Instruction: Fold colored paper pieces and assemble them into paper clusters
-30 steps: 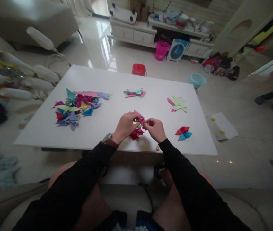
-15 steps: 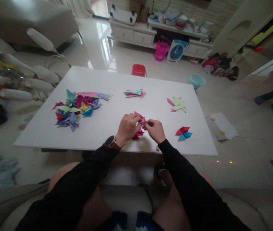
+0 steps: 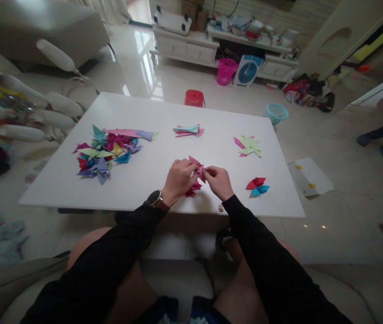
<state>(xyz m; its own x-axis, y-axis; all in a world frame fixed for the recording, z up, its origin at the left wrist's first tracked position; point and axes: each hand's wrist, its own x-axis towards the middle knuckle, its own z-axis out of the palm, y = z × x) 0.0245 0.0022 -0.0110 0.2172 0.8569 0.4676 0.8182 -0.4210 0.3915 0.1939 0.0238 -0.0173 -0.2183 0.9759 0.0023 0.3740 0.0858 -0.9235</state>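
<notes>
My left hand [image 3: 179,179] and my right hand [image 3: 219,181] meet above the near middle of the white table [image 3: 151,157]. Both pinch a small pink folded paper piece [image 3: 198,167] between their fingertips. A watch sits on my left wrist. Under the hands lie darker red-pink folded pieces [image 3: 193,188], partly hidden. Black sleeves cover both arms.
A big heap of coloured folded papers [image 3: 107,149] lies at the table's left. A small flat stack [image 3: 188,130] is at the back middle, green pieces [image 3: 249,146] at the right, a red and blue piece [image 3: 257,185] near the right front. Baskets, a red bucket and a fan stand on the floor beyond.
My left wrist has turned, so the watch face now shows. The hands have stayed together on the pink piece, barely shifting.
</notes>
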